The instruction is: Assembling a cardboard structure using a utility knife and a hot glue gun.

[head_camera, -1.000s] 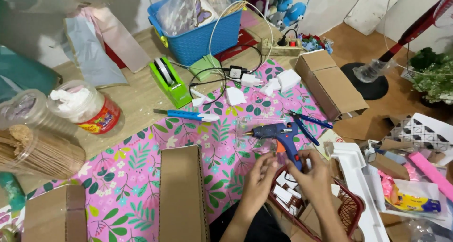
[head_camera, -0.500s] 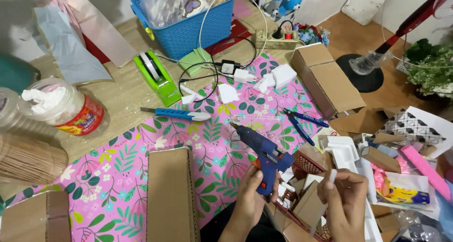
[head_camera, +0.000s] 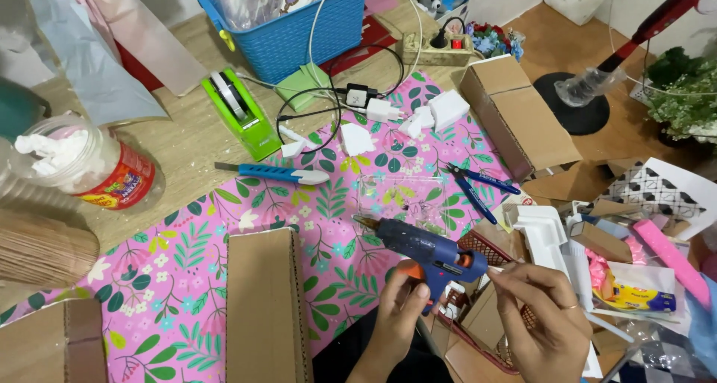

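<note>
A person's left hand (head_camera: 403,308) grips the handle of a blue glue gun (head_camera: 422,248) above a pink floral mat (head_camera: 187,278), while the right hand (head_camera: 541,312) pinches at the gun's rear end

The gun's nozzle points up and left, toward a clear plastic box (head_camera: 399,196). A tall cardboard panel (head_camera: 265,308) stands just left of the hands, a blue utility knife (head_camera: 272,174) and blue pliers (head_camera: 478,185) lie farther off on the mat, and a green tape dispenser (head_camera: 239,110) sits on the wooden table (head_camera: 187,140) beyond
</note>
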